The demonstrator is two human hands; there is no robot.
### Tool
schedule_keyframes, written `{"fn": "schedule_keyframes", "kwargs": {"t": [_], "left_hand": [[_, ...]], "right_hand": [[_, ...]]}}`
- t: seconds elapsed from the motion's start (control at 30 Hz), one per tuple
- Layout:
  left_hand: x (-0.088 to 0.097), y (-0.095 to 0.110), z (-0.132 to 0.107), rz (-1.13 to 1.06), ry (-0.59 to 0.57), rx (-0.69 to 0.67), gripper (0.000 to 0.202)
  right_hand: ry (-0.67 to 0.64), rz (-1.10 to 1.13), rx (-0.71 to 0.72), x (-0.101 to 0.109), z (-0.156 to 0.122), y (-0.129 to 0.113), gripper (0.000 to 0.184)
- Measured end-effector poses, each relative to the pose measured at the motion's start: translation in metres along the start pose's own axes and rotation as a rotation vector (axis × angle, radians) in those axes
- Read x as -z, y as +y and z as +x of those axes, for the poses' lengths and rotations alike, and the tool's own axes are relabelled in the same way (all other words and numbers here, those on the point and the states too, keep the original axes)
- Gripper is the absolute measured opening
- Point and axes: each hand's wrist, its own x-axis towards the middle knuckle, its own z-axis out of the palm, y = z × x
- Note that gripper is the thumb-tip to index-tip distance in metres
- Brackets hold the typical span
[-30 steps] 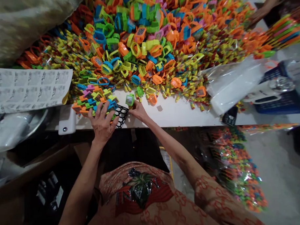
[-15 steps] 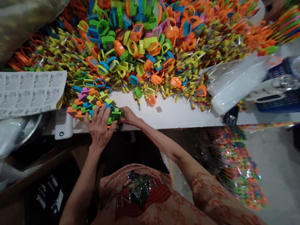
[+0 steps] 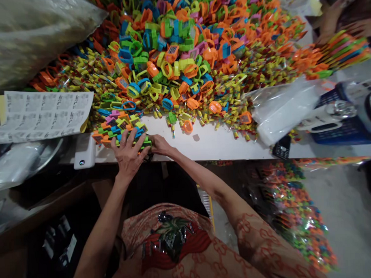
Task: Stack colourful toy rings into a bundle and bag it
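A tight block of plastic toy watches [image 3: 123, 121], in orange, green, blue, yellow and pink, sits near the table's front edge. My left hand [image 3: 127, 154] lies over its front with fingers spread across the top watches and the thumb pointing right. At the block's right end, my right hand [image 3: 160, 144] is curled against the green watches; its fingertips are hidden behind them. A small dark object, too covered to name, shows beneath the hands. Beyond the block rises a big heap of loose toy watches [image 3: 173, 54], with small yellow candy-like tubes [image 3: 79, 69] around it.
On the left are a printed label sheet [image 3: 47, 113], a white power bank [image 3: 85, 151] and a large sack [image 3: 39, 42]. A plastic bag roll [image 3: 282, 115], keypad phone [image 3: 282, 147] and blue basket [image 3: 340, 125] stand right. Another person's hands [image 3: 330, 22] are at upper right.
The view has shifted slightly, so the table things sit a little differently in the picture. Both hands stay at the block of toy watches, in nearly the same pose.
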Motion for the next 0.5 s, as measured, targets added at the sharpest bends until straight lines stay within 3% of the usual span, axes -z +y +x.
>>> {"fn": "schedule_keyframes", "kwargs": {"t": [0.13, 0.23, 0.3, 0.4, 0.5], "left_hand": [[0.002, 0.003, 0.003, -0.018, 0.023, 0.0, 0.034], [0.004, 0.006, 0.003, -0.014, 0.049, -0.012, 0.029], [0.005, 0.007, 0.003, -0.009, 0.065, -0.023, 0.027], [0.004, 0.007, 0.003, 0.002, 0.08, -0.037, 0.028], [0.003, 0.005, 0.003, 0.023, 0.1, -0.052, 0.029]], "right_hand": [[-0.044, -0.172, -0.019, 0.002, -0.003, -0.011, 0.024], [-0.086, -0.214, -0.018, 0.02, -0.002, -0.012, 0.025], [0.02, -0.279, -0.087, 0.046, 0.004, -0.004, 0.03], [0.324, -0.463, -0.321, 0.096, 0.019, 0.016, 0.04], [0.363, -0.538, -0.39, 0.132, 0.031, 0.036, 0.039]]}}
